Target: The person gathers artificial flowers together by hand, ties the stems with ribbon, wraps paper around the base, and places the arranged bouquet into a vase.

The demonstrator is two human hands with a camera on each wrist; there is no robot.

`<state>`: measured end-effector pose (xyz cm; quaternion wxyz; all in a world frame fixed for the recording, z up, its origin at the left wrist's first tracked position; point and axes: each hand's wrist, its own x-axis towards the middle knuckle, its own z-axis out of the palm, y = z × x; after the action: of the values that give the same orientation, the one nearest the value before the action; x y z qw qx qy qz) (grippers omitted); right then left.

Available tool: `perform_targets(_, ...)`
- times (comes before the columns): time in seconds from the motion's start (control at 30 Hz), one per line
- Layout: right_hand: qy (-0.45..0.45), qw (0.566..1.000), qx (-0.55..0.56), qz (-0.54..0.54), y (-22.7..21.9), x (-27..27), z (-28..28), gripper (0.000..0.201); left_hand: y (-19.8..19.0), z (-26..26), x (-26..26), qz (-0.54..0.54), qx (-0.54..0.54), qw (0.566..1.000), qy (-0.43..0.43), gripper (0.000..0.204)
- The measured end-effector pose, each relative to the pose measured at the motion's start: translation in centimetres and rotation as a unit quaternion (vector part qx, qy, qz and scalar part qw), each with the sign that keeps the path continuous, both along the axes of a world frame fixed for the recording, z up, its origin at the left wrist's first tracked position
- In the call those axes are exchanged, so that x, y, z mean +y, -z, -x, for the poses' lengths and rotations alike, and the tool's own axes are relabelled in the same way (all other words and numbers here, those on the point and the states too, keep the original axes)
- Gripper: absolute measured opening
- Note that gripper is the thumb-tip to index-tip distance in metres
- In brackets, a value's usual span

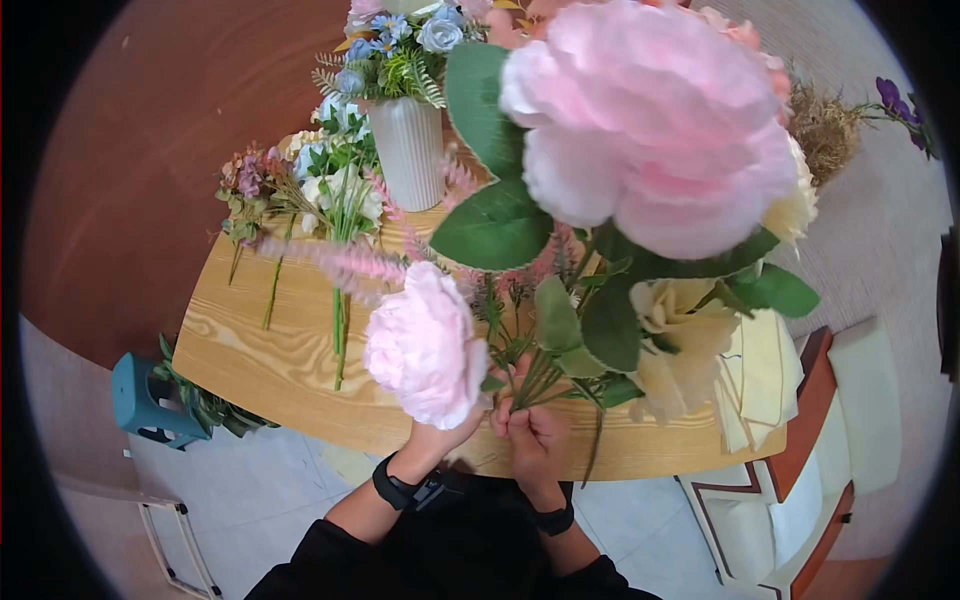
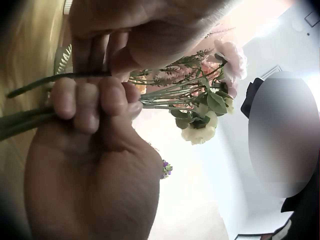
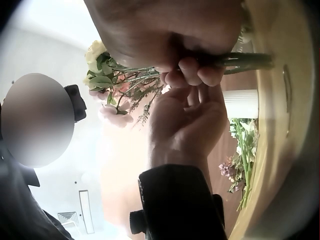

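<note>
My right hand (image 1: 540, 445) curls its fingers round a bundle of green stems (image 2: 25, 122), seen in the left wrist view below the other hand. Close against it, my left hand (image 3: 187, 125) has its thumb and fingers at a single stem (image 2: 60, 78), pinching it beside the bundle. A pale pink flower (image 1: 425, 345) partly covers the left hand in the head view. Above the hands spreads the bouquet, with a large pink flower (image 1: 650, 130), cream flowers (image 1: 685, 335), green leaves and thin pink sprays (image 1: 350, 262).
A white ribbed vase (image 1: 408, 155) of flowers stands at the back of the wooden table (image 1: 235, 345). Loose flower stems (image 1: 340, 330) lie on the left side, folded yellow cloth or paper (image 1: 765, 375) at the right. A blue stool (image 1: 155, 400) stands on the floor at left.
</note>
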<state>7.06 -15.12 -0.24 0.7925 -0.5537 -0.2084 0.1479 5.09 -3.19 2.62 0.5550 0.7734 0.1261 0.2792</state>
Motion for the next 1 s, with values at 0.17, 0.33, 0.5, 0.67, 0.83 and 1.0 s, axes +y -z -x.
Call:
perform_targets(0.17, 0.012, 0.999, 0.003, 0.033, -0.6, -0.1, 0.2, 0.023, -2.5, 0.3, -0.3, 0.269, 0.163, 0.94, 0.134, 0.01)
perform_targets(0.33, 0.04, 0.999, -0.008, -0.028, 0.9, -0.1, -0.2, 0.023, 0.1, 1.0, -0.2, 0.151, 0.034, 0.987, 0.052, 0.008)
perform_targets(0.5, 0.048, 0.998, 0.038, -0.034, 0.2, -0.5, -1.1, 0.024, -0.7, 3.6, 1.6, 0.282, -0.03, 0.957, -0.068, 0.013)
perform_targets(0.67, 0.038, 0.998, 0.044, -0.01, -0.2, 0.0, -1.0, 0.025, 0.7, 7.5, 1.2, 0.154, -0.027, 0.987, 0.026, 0.006)
perform_targets(0.83, 0.0, 0.994, 0.104, -0.041, 1.2, 0.3, -0.4, 0.021, -0.5, 5.7, -0.2, 0.152, 0.04, 0.973, 0.171, 0.008)
perform_targets(1.0, 0.072, 0.994, -0.05, 0.059, 2.0, 0.1, -0.3, 0.015, 2.4, 6.8, -1.1, 0.216, 0.087, 0.956, 0.179, 0.029)
